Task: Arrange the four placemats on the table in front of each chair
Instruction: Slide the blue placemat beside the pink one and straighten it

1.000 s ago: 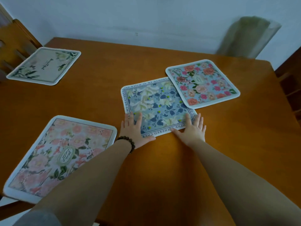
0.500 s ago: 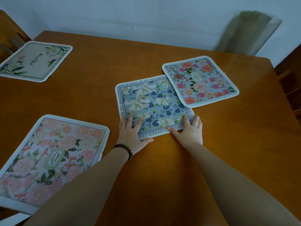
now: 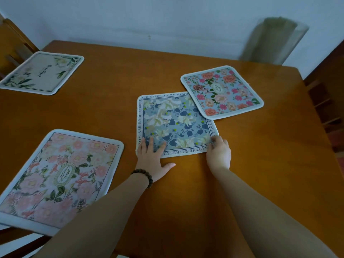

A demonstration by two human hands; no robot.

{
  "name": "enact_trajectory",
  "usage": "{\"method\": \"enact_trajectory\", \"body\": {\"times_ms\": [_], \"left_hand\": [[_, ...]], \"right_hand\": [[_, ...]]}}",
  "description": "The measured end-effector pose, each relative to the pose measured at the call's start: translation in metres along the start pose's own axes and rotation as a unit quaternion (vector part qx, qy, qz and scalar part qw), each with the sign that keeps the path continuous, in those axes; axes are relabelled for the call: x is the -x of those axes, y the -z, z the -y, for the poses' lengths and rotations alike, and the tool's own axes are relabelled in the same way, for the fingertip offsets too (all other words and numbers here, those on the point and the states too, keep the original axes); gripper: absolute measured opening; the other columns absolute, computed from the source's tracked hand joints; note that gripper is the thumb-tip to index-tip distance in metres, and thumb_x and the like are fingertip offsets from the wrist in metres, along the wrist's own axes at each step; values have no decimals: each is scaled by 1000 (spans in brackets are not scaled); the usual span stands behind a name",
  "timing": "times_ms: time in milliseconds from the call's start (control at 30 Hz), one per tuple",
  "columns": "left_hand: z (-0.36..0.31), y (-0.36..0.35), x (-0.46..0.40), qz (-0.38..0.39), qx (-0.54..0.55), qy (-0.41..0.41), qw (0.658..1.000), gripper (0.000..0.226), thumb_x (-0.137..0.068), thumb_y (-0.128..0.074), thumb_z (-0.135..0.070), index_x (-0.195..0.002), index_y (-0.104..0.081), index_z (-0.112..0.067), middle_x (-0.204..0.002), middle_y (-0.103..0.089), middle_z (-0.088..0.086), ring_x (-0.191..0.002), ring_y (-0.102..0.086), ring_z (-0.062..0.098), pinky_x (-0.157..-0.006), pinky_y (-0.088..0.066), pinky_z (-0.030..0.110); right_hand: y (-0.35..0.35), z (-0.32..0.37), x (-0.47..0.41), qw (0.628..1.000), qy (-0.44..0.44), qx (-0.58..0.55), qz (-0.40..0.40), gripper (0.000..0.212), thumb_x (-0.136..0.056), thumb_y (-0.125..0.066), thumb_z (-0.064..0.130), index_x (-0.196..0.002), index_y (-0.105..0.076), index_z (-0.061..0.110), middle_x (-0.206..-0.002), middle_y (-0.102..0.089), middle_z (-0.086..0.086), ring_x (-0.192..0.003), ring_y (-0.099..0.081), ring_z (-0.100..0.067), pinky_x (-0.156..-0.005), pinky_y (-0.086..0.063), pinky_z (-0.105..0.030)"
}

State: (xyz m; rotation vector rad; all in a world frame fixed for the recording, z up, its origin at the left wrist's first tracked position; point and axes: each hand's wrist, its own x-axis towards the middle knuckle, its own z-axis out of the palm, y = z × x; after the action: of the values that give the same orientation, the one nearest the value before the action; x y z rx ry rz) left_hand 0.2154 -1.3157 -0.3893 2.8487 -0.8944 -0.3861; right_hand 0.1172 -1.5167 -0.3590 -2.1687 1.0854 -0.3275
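Four placemats lie on the wooden table (image 3: 260,164). A blue placemat with white flowers (image 3: 173,123) is in the middle; its far right corner lies under a smaller blue placemat with pink and orange roses (image 3: 222,92). A pink floral placemat (image 3: 59,175) sits near left, and a cream one with green leaves (image 3: 42,73) lies far left. My left hand (image 3: 151,159) presses flat on the blue mat's near left corner, fingers spread. My right hand (image 3: 218,151) pinches its near right corner.
A wooden chair (image 3: 13,43) stands at the far left behind the cream mat. Another chair (image 3: 323,101) is at the right edge of the table. A pale curtain-like shape (image 3: 275,40) hangs by the white wall behind the table.
My right hand went from lying flat on the blue mat's near edge to pinching its near right corner. The view shifted slightly; the mats stayed where they were.
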Motion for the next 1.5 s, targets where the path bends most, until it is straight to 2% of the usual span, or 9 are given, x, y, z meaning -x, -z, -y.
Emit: {"method": "enact_trajectory", "body": {"times_ms": [233,433,633,767,933,1033,1267,1367,1500], "left_hand": [[-15,-5,15,10,-23,-18,1000,84,-79,-33,-80,-150,-10,-41,-160,7,6,-143,15,35,-112,9,57],[-40,-6,43,30,-1,-63,998,82,-80,-36,-78,-149,-14,-41,-160,4,6,-144,13,34,-113,6,59],[-52,-11,85,62,9,-92,994,86,-77,-46,-76,-149,-15,-40,-160,4,2,-144,17,30,-113,9,56],[-38,-10,109,84,14,-108,991,93,-74,-52,-77,-150,-14,-38,-160,6,2,-144,17,29,-114,9,53],[-28,-7,128,87,7,-50,995,107,-66,-52,-82,-151,-4,-37,-159,13,7,-143,17,34,-115,5,52],[-32,-8,136,71,15,7,997,118,-61,-50,-87,-149,11,-37,-157,18,14,-142,16,40,-113,6,52],[-55,-20,140,29,56,73,995,126,-52,-39,-95,-142,29,-38,-156,16,19,-142,7,44,-114,0,51],[-62,-25,140,21,67,76,995,121,-54,-34,-94,-143,26,-38,-157,14,19,-142,10,43,-114,1,51],[-65,-29,140,33,36,83,995,116,-57,-25,-94,-147,17,-35,-156,15,19,-141,12,44,-116,-1,54]], "right_hand": [[7,-11,23,990,-68,-124,-14,46,-91,-49,6,-135,-44,17,-111,-63,-8,-99,-60,-25,-81,-53,-40],[13,-26,73,978,-105,-178,-12,39,-90,-61,11,-126,-51,22,-84,-60,14,-73,-58,-1,-58,-42,-13],[10,-29,153,950,-169,-260,17,29,-85,-69,13,-103,-51,26,-87,-67,4,-76,-68,-12,-68,-58,-33],[8,-36,191,940,-188,-279,52,31,-83,-72,18,-104,-49,24,-88,-70,3,-78,-69,-13,-69,-57,-32],[26,-47,187,965,-115,-227,64,30,-80,-75,29,-95,-49,33,-83,-68,10,-77,-64,0,-61,-48,-17],[38,-56,165,984,-35,-163,57,36,-77,-77,34,-100,-49,33,-91,-60,11,-83,-59,-2,-63,-41,-14],[51,-59,65,990,93,13,109,75,-76,-75,42,-139,-38,23,-149,-28,-3,-136,-21,-21,-110,-28,-38],[54,-51,19,980,114,91,136,83,-78,-71,51,-146,-30,26,-158,-11,-7,-144,-8,-27,-116,-18,-49],[52,-42,-21,953,119,193,200,94,-76,-61,66,-150,-17,30,-160,0,-8,-146,2,-30,-117,-8,-49]]}}
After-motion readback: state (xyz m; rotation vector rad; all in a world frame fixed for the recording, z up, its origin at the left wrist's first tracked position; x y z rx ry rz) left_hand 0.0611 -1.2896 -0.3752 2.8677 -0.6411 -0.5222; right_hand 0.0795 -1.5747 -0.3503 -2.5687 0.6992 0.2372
